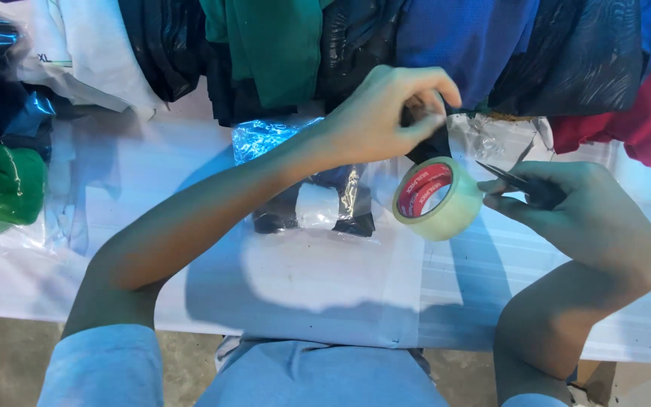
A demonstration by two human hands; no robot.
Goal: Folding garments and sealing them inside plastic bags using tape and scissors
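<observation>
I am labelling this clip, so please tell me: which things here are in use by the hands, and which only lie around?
In use:
- tape roll, held by the right hand
- scissors, also in the right hand
- left hand, fingers pinched above the roll
- bagged dark garment, below the hands

Lying about:
- folded clothes along the far edge
- green bundle
- white table

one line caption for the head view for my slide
Right hand holds a clear tape roll and scissors; left hand pinches above it, over a bagged garment.
</observation>
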